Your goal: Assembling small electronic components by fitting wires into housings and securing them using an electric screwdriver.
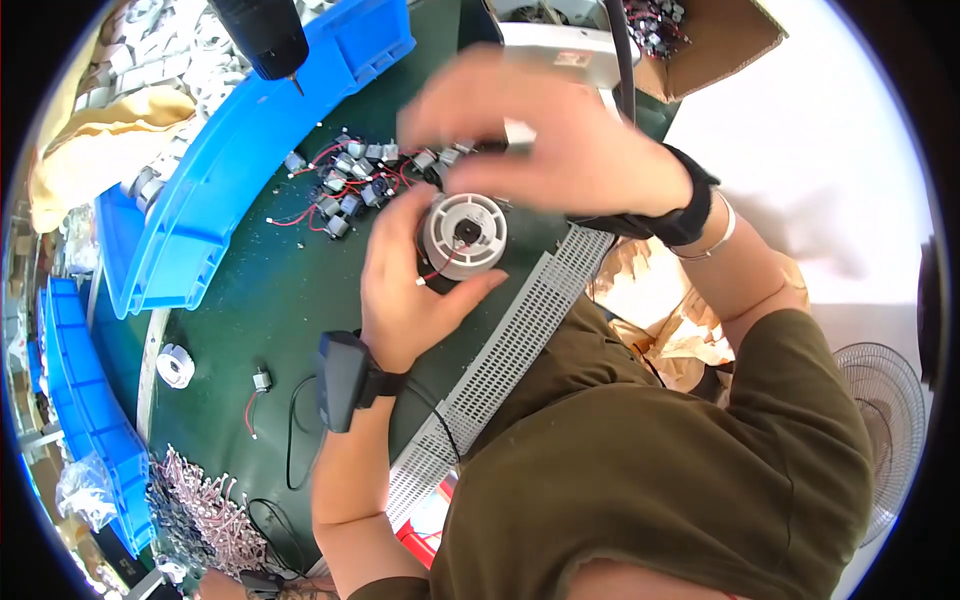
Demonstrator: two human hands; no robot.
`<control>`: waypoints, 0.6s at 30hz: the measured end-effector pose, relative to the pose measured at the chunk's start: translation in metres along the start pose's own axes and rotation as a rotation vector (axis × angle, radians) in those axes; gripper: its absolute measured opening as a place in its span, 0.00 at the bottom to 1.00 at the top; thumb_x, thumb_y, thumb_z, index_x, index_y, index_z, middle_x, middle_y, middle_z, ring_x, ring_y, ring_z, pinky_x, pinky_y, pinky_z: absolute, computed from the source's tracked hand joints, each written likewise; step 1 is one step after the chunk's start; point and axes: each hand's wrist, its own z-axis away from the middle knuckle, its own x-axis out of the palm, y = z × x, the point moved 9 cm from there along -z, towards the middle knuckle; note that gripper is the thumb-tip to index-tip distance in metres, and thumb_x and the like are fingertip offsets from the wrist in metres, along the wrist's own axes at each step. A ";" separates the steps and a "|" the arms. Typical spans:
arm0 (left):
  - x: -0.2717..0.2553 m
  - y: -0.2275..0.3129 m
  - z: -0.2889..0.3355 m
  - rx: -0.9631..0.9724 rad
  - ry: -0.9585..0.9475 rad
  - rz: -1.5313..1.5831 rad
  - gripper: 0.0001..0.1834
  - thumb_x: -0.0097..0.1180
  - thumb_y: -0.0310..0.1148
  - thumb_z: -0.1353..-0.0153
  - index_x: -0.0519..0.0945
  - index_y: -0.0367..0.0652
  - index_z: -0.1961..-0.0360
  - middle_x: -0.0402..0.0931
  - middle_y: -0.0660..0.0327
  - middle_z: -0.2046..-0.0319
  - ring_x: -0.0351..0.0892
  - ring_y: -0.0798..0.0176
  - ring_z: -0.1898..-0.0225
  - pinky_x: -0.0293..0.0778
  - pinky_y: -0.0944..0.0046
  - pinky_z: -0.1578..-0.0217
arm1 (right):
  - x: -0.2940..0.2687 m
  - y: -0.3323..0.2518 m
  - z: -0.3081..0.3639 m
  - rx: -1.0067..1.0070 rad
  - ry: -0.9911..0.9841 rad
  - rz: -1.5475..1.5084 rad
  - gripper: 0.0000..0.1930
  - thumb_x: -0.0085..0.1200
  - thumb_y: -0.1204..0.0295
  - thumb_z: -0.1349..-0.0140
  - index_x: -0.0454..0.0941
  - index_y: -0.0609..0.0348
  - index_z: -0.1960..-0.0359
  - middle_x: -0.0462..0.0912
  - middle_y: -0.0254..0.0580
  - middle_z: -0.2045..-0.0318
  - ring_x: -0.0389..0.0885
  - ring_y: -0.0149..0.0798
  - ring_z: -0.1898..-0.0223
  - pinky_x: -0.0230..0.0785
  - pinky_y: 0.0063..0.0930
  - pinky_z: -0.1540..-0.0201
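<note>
My left hand (402, 285) is closed around the side of a round white plastic housing (497, 237), its thumb along the near edge. The housing has a spoked ring on top and a small dark part (467, 231) in its centre. A thin red wire with a white connector (421, 281) hangs out over its rim. Just above and beyond the housing is my right hand (560, 140), blurred by motion. Its thumb and fingers are apart, with nothing visible between them. Several small motors (350, 175) with red wires lie in a heap beyond my left hand.
A blue bin (215, 190) of white parts stands at the left, under a power driver (265, 40). Nearer lie a white round part (175, 366), a single motor (262, 379) and a wire pile (215, 510). A perforated metal strip (510, 345) edges the green table. Far right is a cardboard box (715, 50).
</note>
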 end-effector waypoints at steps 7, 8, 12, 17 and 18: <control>0.007 0.012 0.008 0.210 -0.001 -0.087 0.20 0.71 0.28 0.63 0.81 0.42 0.65 0.73 0.51 0.54 0.77 0.52 0.62 0.76 0.61 0.66 | -0.043 0.015 -0.110 -0.159 0.618 -0.488 0.35 0.63 0.60 0.48 0.62 0.72 0.47 0.75 0.48 0.59 0.74 0.37 0.56 0.68 0.26 0.55; 0.008 0.010 0.010 0.187 0.001 -0.086 0.19 0.71 0.28 0.63 0.80 0.42 0.65 0.73 0.51 0.54 0.77 0.52 0.62 0.76 0.61 0.67 | -0.036 0.011 -0.126 -0.127 0.434 -0.670 0.34 0.63 0.60 0.48 0.62 0.73 0.47 0.75 0.48 0.59 0.74 0.35 0.58 0.68 0.25 0.56; 0.012 0.010 0.007 0.175 -0.013 -0.067 0.18 0.70 0.27 0.62 0.80 0.41 0.65 0.72 0.50 0.54 0.77 0.51 0.61 0.77 0.60 0.66 | -0.039 -0.002 -0.141 -0.157 0.254 -0.838 0.24 0.62 0.65 0.49 0.68 0.72 0.58 0.76 0.43 0.67 0.72 0.30 0.68 0.66 0.21 0.66; 0.010 0.003 0.007 0.136 -0.027 -0.020 0.19 0.70 0.25 0.62 0.80 0.39 0.65 0.72 0.48 0.53 0.76 0.50 0.57 0.76 0.60 0.61 | -0.071 -0.015 -0.098 -0.120 0.338 -0.888 0.11 0.59 0.71 0.52 0.73 0.66 0.73 0.75 0.36 0.76 0.69 0.29 0.81 0.62 0.20 0.77; 0.006 -0.001 0.009 0.115 -0.019 -0.012 0.19 0.70 0.24 0.62 0.80 0.38 0.64 0.71 0.47 0.53 0.76 0.49 0.56 0.76 0.60 0.60 | -0.079 -0.011 -0.078 -0.022 0.359 -0.864 0.11 0.59 0.71 0.51 0.73 0.66 0.70 0.76 0.37 0.76 0.72 0.29 0.81 0.65 0.20 0.77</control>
